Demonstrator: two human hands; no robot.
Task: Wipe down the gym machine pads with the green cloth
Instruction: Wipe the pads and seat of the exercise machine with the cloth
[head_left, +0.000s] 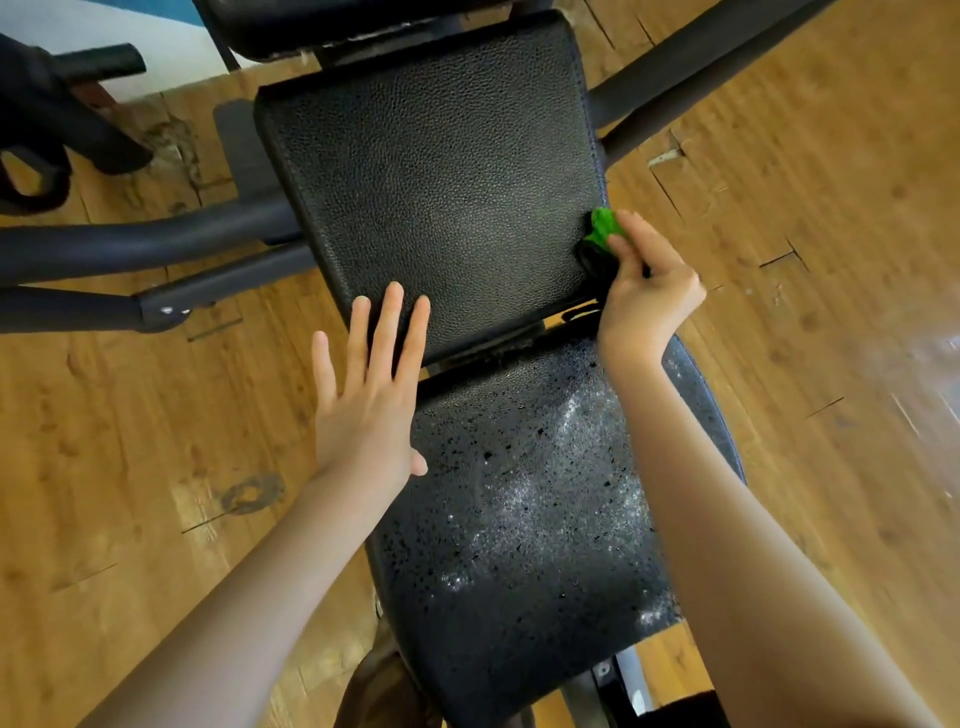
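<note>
The green cloth (602, 227) is bunched small in my right hand (647, 291), and I press it against the right edge of the upper pad (441, 182), near that pad's lower right corner. My fingers are curled round the cloth, so only a bright green tuft shows above my fingertips, next to something dark I cannot make out. My left hand (371, 374) lies flat with its fingers straight and a little spread; the fingertips rest on the lower left corner of the same pad, and it holds nothing. The upper pad is black with a pebbled surface and looks mostly dry and even. Just below it, across a narrow gap where part of the frame shows, sits the lower pad (524, 519), also black, covered in beads of liquid with pale, foamy patches toward its right side. My right wrist crosses the upper right corner of this lower pad. Dark metal tubes (156, 244) of the machine run out to the left beneath the upper pad, and another dark bar (691, 67) angles away at the upper right. All of this stands on a worn wooden floor (831, 208) with scuffs and cracks between the boards.
</note>
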